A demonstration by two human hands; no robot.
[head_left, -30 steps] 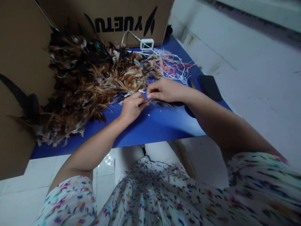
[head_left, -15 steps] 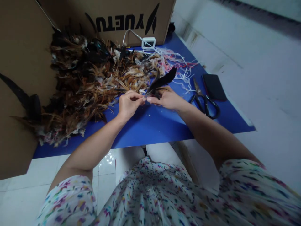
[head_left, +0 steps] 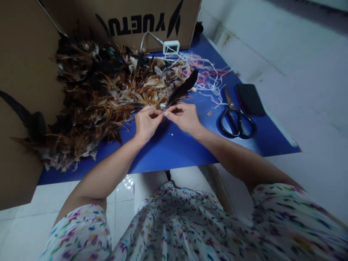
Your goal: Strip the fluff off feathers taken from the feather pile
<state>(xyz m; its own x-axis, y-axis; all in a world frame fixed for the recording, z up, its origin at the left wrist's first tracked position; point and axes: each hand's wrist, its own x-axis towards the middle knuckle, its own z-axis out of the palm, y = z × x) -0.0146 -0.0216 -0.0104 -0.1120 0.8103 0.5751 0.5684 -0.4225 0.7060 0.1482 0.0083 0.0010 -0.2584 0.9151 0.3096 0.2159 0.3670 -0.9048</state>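
A long black feather (head_left: 184,87) points up and to the right from between my fingertips. Its quill end is pinched by my left hand (head_left: 148,123), thumb against forefinger. My right hand (head_left: 185,116) is closed at the same spot, thumb and fingertips meeting the left ones around the feather's base. The exact grip at the quill is too small to make out. Just behind both hands lies a large heap of brown and black feathers (head_left: 108,94), spread over the left and middle of the blue table (head_left: 174,152).
Black-handled scissors (head_left: 237,123) lie right of my hands, beside a dark phone (head_left: 250,99). Tangled white and pink strings (head_left: 208,78) lie at the back right. A small white device (head_left: 171,47) stands before a cardboard box (head_left: 136,40). Another cardboard panel (head_left: 19,152) borders the left.
The black feather has swung from lying low under my right hand to pointing upward. My right hand has drawn in to the left, uncovering the scissors.
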